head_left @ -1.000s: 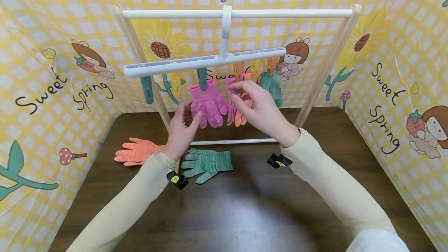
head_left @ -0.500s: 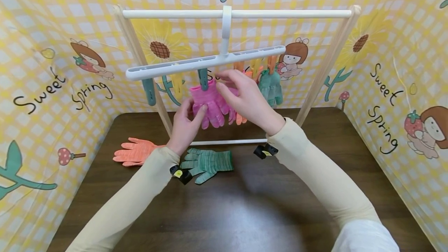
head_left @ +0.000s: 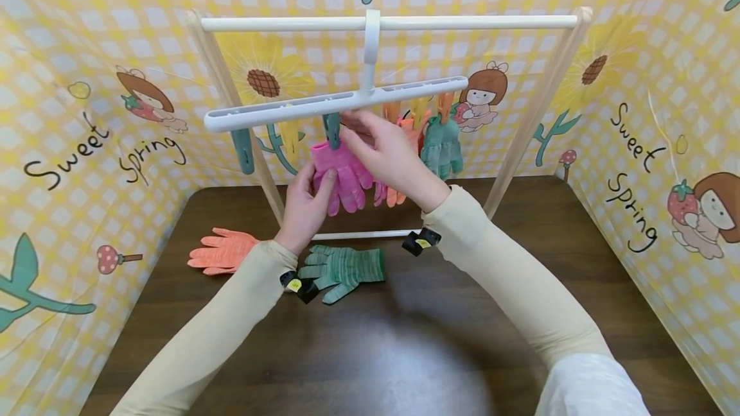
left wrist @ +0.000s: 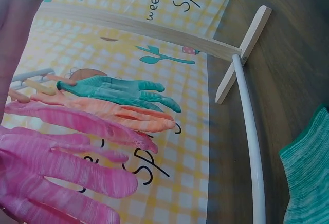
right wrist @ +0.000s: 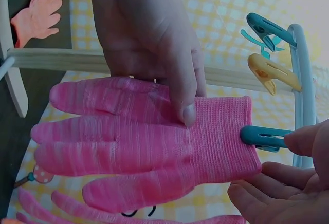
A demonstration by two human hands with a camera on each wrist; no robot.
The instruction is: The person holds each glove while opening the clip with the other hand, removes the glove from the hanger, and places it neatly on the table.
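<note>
A pink knitted glove [right wrist: 149, 136] hangs by its cuff from a teal clothespin [right wrist: 264, 137] on the white hanger [head_left: 277, 110]. My left hand [head_left: 306, 204] pinches the glove near its thumb side, with my left thumb flat on the front; the fingers behind are hidden. My right hand [head_left: 393, 153] is at the cuff and clothespin. In the right wrist view, my right thumb [right wrist: 308, 139] overlaps the outer end of the clothespin, while the fingers [right wrist: 267, 188] spread loosely below the cuff. Behind this glove hangs a second pink glove [left wrist: 92, 124].
An orange glove [left wrist: 118, 113] and a green glove [left wrist: 123, 90] hang farther along. Another orange glove [head_left: 222, 251] and green glove [head_left: 343, 268] lie on the dark table [head_left: 347, 352]. A teal clothespin [head_left: 243, 151] and a yellow clothespin [right wrist: 272, 72] hold nothing. A wooden frame [head_left: 534, 108] carries the hanger.
My right hand has moved left from the second pink glove to the teal clothespin on the front one. My left hand stays on the front pink glove, its thumb now pressed against it.
</note>
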